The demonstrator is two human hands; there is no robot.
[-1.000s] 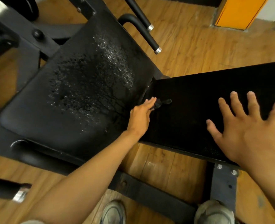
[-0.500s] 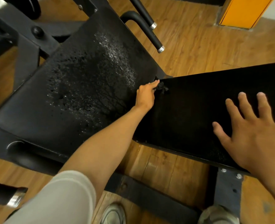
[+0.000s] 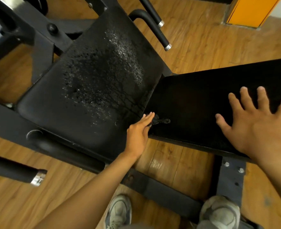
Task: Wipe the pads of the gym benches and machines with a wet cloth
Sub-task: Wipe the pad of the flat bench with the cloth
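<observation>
A black seat pad point(image 3: 90, 96) on the left glistens with water droplets. To its right lies a dry-looking black back pad point(image 3: 202, 100). My left hand point(image 3: 139, 134) sits at the seam between the two pads, near the front edge. It holds a small bunched dark cloth point(image 3: 160, 121) at its fingertips against the back pad, and its thumb is hidden. My right hand point(image 3: 258, 124) rests flat on the back pad with its fingers spread wide.
The bench's black steel frame point(image 3: 161, 184) crosses the wooden floor point(image 3: 194, 40) in front of my two shoes point(image 3: 219, 212). Chrome-tipped black handles stick out at the top point(image 3: 158, 32) and lower left point(image 3: 36, 177). An orange panel point(image 3: 250, 10) stands at the far right.
My left hand has slid the cloth along the seam, first away from me and then back toward the pad's near edge. My right hand has stayed spread on the back pad.
</observation>
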